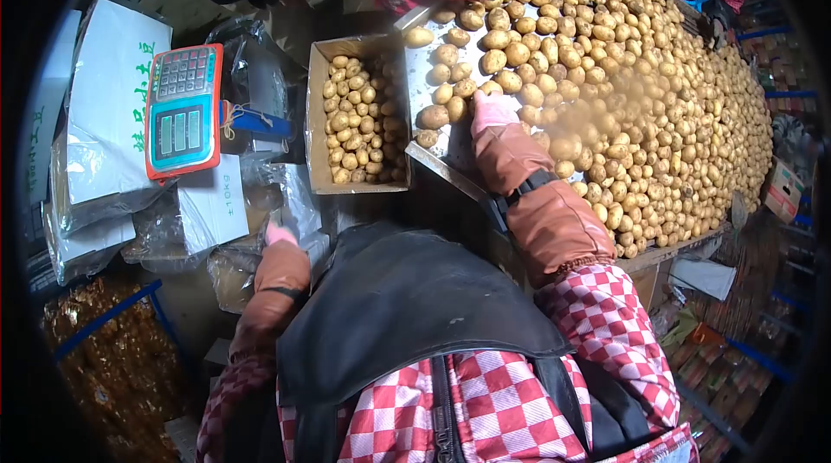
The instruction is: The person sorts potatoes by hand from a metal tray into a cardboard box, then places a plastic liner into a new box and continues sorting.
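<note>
Free room above carton wall [317, 130], seemingly

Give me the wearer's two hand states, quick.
Left hand: blurred, near clear plastic; open or closed cannot be told.
Right hand: down among the potatoes; whether it grips one cannot be told.

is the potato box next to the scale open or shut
Open: no flap covers the cardboard box, and the potatoes inside are visible from above.

Potatoes [684, 151] are yellow-tan, carton [316, 130] plain brown. Right hand [493, 112] shows pink, sleeve cover [558, 225] russet, jacket [511, 402] red-and-white check, apron [415, 307] black. Scale [183, 111]: orange-red rim [216, 73], teal panel [180, 132].
</note>
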